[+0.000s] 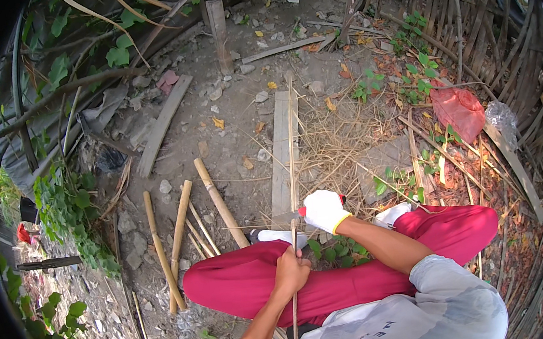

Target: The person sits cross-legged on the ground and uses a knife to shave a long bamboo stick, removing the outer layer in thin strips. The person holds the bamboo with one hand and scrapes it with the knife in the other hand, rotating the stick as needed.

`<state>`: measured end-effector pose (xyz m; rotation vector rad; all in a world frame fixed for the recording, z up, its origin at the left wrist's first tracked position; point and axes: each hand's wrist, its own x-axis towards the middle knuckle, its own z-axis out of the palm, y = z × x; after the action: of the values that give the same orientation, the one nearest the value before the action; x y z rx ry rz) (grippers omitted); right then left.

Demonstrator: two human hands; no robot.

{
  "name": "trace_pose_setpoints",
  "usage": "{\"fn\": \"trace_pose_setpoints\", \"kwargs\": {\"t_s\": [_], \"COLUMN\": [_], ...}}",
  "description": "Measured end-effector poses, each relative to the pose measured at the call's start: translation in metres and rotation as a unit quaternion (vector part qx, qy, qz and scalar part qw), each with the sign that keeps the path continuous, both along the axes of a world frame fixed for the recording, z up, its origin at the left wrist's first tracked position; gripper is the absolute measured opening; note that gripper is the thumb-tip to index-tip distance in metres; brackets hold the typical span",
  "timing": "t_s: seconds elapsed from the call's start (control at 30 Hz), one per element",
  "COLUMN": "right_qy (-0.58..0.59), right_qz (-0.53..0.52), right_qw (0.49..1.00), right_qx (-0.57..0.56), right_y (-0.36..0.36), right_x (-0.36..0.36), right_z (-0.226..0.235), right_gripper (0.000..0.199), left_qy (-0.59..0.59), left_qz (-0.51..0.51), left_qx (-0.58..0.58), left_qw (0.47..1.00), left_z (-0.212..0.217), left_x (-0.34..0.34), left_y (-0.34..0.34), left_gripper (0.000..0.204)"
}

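A long, thin bamboo strip runs away from my lap, over a grey wooden plank that lies on the ground. My bare left hand is closed around the strip near my knees. In a white glove, my right hand grips a knife with a red handle, just beyond the left hand. Its greyish blade points left and meets the strip, though how deep it sits cannot be made out. Several round bamboo poles lie to the left of the plank.
Straw-like shavings are scattered right of the plank. Another board lies at the far left. A red plastic bag rests near a stick fence on the right. Leafy vines and stones edge the left side.
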<state>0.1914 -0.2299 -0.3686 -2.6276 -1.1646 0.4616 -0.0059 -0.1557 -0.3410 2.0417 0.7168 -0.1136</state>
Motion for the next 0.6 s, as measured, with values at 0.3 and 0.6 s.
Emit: {"fn": "trace_pose_setpoints", "kwargs": {"t_s": [0.3,0.6], "right_qy": [-0.033,-0.067], "right_qz": [-0.125,-0.167], "right_qw": [0.992,0.984], "right_qx": [-0.007,0.011], "right_y": [-0.015,0.0], "right_x": [0.093,0.157], "right_z": [-0.017,-0.027], "right_gripper": [0.024,0.025], "left_qy": [0.047,0.049], "left_qz": [-0.062,-0.066], "left_qx": [-0.054,-0.034], "left_qw": [0.996,0.996], "left_z": [0.024,0.042], "left_x": [-0.032,-0.071], "left_y": [-0.034,-0.03], "left_gripper": [0.017,0.016]}}
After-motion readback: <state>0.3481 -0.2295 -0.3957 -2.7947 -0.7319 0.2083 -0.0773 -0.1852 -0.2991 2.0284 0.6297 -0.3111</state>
